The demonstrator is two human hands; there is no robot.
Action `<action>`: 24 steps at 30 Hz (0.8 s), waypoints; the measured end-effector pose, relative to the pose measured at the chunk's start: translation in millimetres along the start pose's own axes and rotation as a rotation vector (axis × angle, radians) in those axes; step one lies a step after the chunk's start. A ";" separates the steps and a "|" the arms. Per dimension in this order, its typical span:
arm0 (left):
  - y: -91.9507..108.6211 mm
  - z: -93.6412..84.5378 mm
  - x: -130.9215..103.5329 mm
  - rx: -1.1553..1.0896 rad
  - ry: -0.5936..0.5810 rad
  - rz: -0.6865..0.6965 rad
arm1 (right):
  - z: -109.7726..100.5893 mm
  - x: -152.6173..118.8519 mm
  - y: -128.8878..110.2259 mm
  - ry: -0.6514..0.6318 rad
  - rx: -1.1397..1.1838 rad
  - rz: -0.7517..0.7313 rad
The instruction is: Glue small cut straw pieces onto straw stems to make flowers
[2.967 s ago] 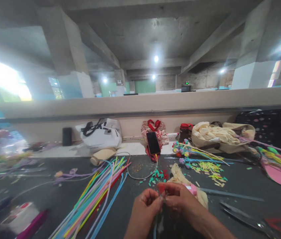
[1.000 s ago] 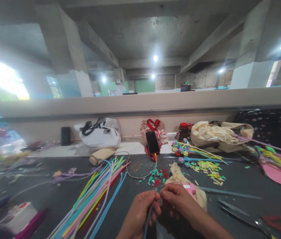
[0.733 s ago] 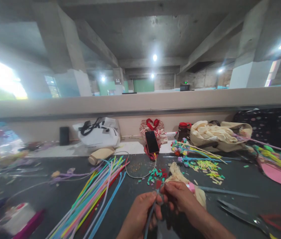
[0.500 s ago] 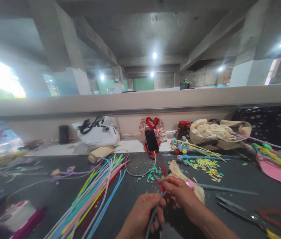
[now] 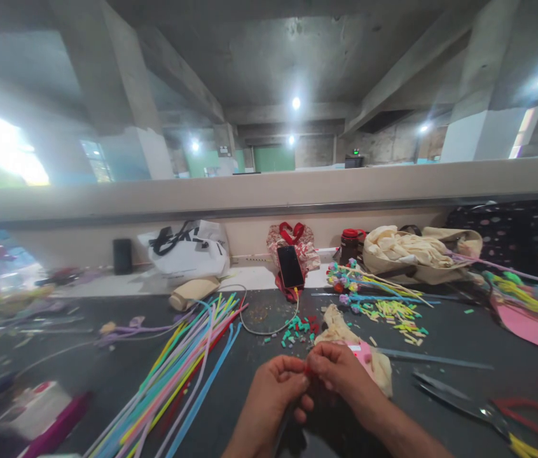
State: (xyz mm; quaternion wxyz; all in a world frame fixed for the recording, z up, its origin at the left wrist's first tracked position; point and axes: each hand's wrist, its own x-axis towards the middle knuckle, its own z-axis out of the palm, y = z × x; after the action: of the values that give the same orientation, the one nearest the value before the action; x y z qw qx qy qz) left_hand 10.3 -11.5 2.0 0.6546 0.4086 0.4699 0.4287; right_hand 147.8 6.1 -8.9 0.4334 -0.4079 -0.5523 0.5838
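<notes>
Near the bottom centre, my left hand (image 5: 276,397) has its fingers pinched around a grey strip that hangs down below the palm. My right hand (image 5: 343,372) meets it fingertip to fingertip, closed on a small red piece (image 5: 308,369) at the strip's upper end. Fingers hide most of the red piece. Just beyond my right hand lies a cream cloth (image 5: 381,369) with a pink patch. Small green and red cut bits (image 5: 300,331) are scattered past my fingertips.
Long coloured strips (image 5: 178,375) lie at left. Open scissors (image 5: 464,401) rest at right. Behind are a phone (image 5: 290,267) with a cable, a white bag (image 5: 187,251), a bottle (image 5: 350,245), a bundle of small flowers (image 5: 345,283) and yellow bits (image 5: 395,312).
My right hand has moved slightly down, and its fingertips now meet those of my left hand. The red piece is more covered, and the grey strip shows less.
</notes>
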 end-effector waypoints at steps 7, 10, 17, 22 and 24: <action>0.6 -5.0 0.7 -0.125 -0.039 -0.025 | -3.3 0.6 -1.7 0.030 0.149 0.026; 0.4 -6.6 1.4 -0.149 -0.048 -0.024 | -3.7 -0.4 -4.6 0.025 0.129 0.036; 5.9 -5.6 -2.8 -0.198 -0.093 -0.078 | -3.7 -3.0 -4.1 -0.087 0.004 -0.129; 6.7 -4.9 -3.4 -0.224 -0.073 -0.118 | -3.5 -2.2 -2.7 -0.069 -0.066 -0.154; 6.0 -4.7 -2.4 -0.228 -0.062 -0.124 | -2.9 -2.0 -2.5 -0.064 -0.082 -0.152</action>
State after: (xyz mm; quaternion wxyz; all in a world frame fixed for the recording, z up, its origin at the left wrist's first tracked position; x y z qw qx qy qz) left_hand 4.3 -11.3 7.3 0.7362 0.3149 0.4218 0.4253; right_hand 151.3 5.1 -6.6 0.4413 -0.3633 -0.6186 0.5390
